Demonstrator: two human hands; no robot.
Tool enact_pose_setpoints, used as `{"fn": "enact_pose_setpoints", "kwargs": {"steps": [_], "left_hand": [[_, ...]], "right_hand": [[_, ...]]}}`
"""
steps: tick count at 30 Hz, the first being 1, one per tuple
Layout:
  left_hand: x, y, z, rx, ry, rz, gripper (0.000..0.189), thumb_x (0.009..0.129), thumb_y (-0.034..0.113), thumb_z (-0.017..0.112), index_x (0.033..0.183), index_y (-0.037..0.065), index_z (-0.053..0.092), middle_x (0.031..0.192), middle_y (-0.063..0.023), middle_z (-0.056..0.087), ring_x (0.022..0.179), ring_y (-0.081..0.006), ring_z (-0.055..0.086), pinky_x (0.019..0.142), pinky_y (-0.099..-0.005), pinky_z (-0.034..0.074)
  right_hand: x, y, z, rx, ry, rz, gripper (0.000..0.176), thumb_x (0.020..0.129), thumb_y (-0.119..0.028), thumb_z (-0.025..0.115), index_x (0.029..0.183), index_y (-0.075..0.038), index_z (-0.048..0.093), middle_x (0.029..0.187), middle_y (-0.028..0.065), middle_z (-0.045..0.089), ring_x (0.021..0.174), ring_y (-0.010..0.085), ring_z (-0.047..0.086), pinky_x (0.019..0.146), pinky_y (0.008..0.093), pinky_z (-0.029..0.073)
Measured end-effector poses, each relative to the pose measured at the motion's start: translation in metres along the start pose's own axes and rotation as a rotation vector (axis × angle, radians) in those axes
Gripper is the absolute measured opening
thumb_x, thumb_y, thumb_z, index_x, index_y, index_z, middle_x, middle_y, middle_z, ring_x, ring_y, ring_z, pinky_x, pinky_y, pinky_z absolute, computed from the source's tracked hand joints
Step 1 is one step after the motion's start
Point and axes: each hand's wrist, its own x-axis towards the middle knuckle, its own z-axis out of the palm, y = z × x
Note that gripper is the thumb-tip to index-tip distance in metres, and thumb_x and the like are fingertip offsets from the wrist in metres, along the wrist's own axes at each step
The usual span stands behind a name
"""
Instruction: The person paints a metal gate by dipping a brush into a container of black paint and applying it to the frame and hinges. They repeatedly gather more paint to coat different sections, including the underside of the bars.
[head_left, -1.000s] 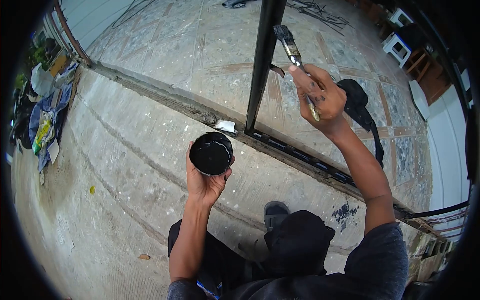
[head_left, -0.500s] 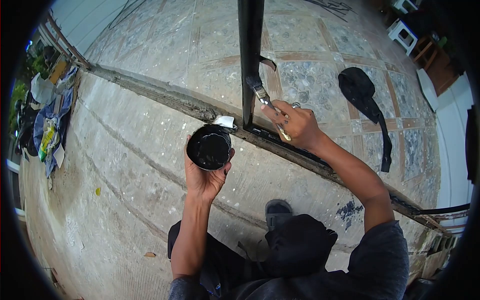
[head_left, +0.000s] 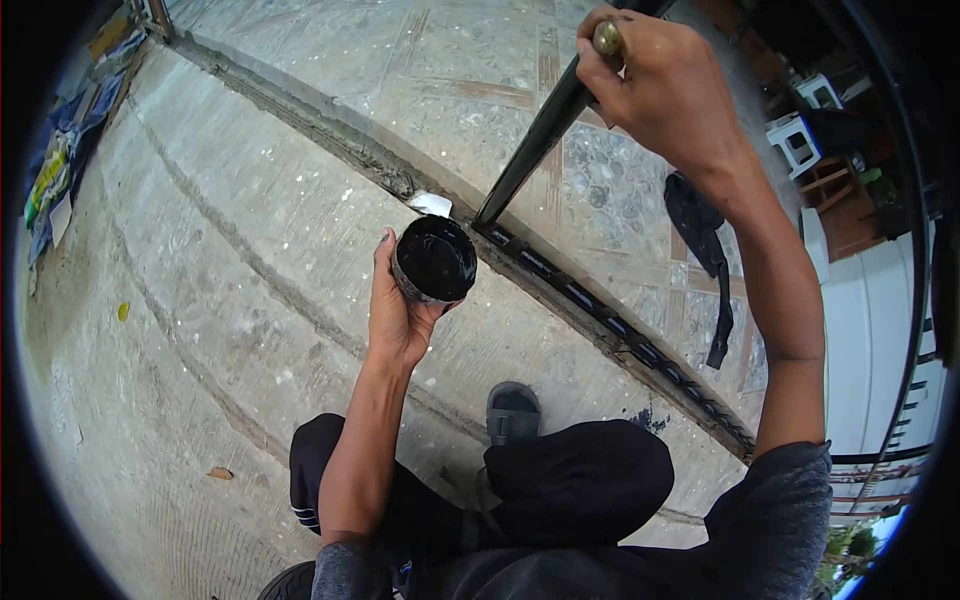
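Observation:
My left hand [head_left: 398,318] is wrapped round a cup of black paint [head_left: 437,262], holding it over the concrete with its mouth facing up. High on the right, my right hand [head_left: 668,85] grips a paintbrush [head_left: 607,38] beside the upper part of a black metal post [head_left: 538,140]. Only the handle's end shows, pointing at me; the bristles are hidden behind the fingers. The post leans across the view and meets a black slotted rail [head_left: 620,325] along the floor edge. A small white scrap [head_left: 430,204] lies by the post's foot.
A black cloth strip [head_left: 698,225] lies on the patterned tiles [head_left: 600,190] to the right. White stools [head_left: 793,143] stand farther back. At the far left is a heap of bags [head_left: 60,160]. My sandalled foot [head_left: 513,412] is on the concrete below the rail.
My right hand has risen with the paintbrush from the post's lower part to higher up. The view has turned, so more of the rail shows. My left hand still holds the paint cup.

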Motion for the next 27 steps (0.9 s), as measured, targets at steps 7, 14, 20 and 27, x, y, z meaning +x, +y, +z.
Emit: {"fn": "enact_pose_setpoints", "kwargs": {"steps": [7, 14, 20, 27], "left_hand": [[-0.002, -0.01, -0.004, -0.018, -0.061, -0.035, 0.06, 0.099, 0.058, 0.045, 0.121, 0.004, 0.06, 0.102, -0.0123, 0.071, 0.08, -0.0185, 0.074, 0.06, -0.0322, 0.066], [0.005, -0.02, 0.0, -0.05, -0.118, -0.057, 0.061, 0.099, 0.059, 0.043, 0.121, 0.005, 0.06, 0.104, -0.0123, 0.071, 0.083, -0.0179, 0.074, 0.063, -0.0326, 0.066], [0.008, -0.027, 0.015, -0.053, -0.136, -0.104, 0.059, 0.099, 0.059, 0.043, 0.12, 0.007, 0.061, 0.105, -0.0105, 0.071, 0.082, -0.0168, 0.074, 0.063, -0.032, 0.066], [0.023, -0.035, 0.032, -0.09, -0.211, -0.124, 0.057, 0.1, 0.057, 0.043, 0.121, 0.007, 0.06, 0.105, -0.0112, 0.07, 0.083, -0.0181, 0.074, 0.062, -0.0349, 0.066]], "right_hand": [[-0.038, -0.041, -0.054, 0.482, 0.252, 0.237, 0.008, 0.089, -0.003, 0.07, 0.096, -0.001, 0.073, 0.082, 0.0071, 0.072, 0.063, 0.0116, 0.064, 0.058, 0.0241, 0.05], [-0.123, -0.112, -0.016, 1.007, 0.009, 0.621, 0.012, 0.088, 0.001, 0.069, 0.099, 0.003, 0.071, 0.088, 0.013, 0.072, 0.066, 0.0135, 0.064, 0.059, 0.0257, 0.048], [-0.131, -0.113, 0.007, 0.959, -0.062, 0.514, 0.015, 0.087, 0.0, 0.069, 0.102, 0.002, 0.07, 0.084, 0.0125, 0.071, 0.062, 0.0154, 0.062, 0.055, 0.0279, 0.047], [-0.146, -0.096, 0.001, 0.846, -0.058, 0.442, 0.016, 0.085, 0.001, 0.071, 0.102, 0.003, 0.07, 0.086, 0.0146, 0.072, 0.064, 0.0176, 0.066, 0.053, 0.0267, 0.049]]}}
